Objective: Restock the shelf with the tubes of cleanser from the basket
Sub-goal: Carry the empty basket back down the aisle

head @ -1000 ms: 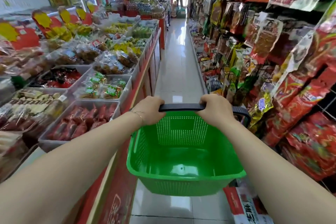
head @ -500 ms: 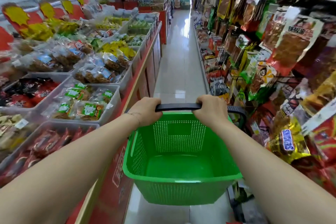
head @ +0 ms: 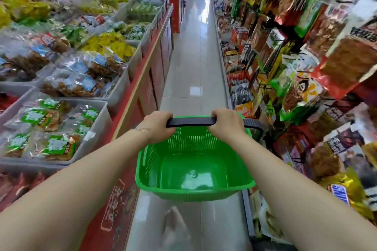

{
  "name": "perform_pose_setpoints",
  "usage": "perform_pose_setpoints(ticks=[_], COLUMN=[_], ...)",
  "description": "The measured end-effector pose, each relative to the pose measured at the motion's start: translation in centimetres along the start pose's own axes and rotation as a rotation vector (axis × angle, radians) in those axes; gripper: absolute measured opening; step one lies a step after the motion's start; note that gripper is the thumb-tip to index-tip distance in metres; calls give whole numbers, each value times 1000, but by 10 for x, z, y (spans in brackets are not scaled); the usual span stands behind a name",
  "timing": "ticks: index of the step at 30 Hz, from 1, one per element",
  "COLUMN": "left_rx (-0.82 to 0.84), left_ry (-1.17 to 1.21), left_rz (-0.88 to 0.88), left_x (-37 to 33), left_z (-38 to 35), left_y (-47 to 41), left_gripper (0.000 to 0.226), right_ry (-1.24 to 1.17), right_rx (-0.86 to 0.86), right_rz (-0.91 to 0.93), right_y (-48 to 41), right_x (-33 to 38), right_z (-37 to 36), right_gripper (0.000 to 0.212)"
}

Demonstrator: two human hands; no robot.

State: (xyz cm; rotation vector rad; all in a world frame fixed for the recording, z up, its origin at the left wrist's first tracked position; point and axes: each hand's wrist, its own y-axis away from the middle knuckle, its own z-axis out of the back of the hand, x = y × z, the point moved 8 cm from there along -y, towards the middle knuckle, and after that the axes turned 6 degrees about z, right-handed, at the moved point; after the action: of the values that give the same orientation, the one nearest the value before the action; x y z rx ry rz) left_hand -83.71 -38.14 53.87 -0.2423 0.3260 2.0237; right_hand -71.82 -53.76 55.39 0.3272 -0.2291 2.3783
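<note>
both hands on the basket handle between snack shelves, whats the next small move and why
Probably push the basket on down the aisle. The left hand and right hand both grip its black handle, the bins and hanging racks beside it hold snack packets, and no cleanser shelf shows. No tubes show inside the basket.

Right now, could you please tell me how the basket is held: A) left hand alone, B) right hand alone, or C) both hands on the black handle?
C: the left hand and the right hand both grip the black handle of the green basket.
</note>
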Motion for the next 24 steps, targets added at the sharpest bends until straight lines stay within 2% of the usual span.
perform_pose_setpoints(ticks=[2,6,13,20,24], left_rx=[-4,4,187,279,292], left_ry=[-6,-30,-42,-99,-50], left_rz=[-11,9,70,136,155], left_x=[5,22,67,99,105], left_z=[-6,-21,-74,-117,-131], left_y=[-26,-82,-165,-222,-249], left_gripper=[22,17,17,14,14], right_ry=[1,-15,3,15,14], right_rx=[26,70,164,231,264], right_rz=[-22,-76,-138,-192,-181], right_y=[-23,-71,-137,-179,-204], right_x=[-10,-30,-50,-71,-87], right_z=[-13,-42,-106,-163,-185], right_gripper=[9,13,5,4,7])
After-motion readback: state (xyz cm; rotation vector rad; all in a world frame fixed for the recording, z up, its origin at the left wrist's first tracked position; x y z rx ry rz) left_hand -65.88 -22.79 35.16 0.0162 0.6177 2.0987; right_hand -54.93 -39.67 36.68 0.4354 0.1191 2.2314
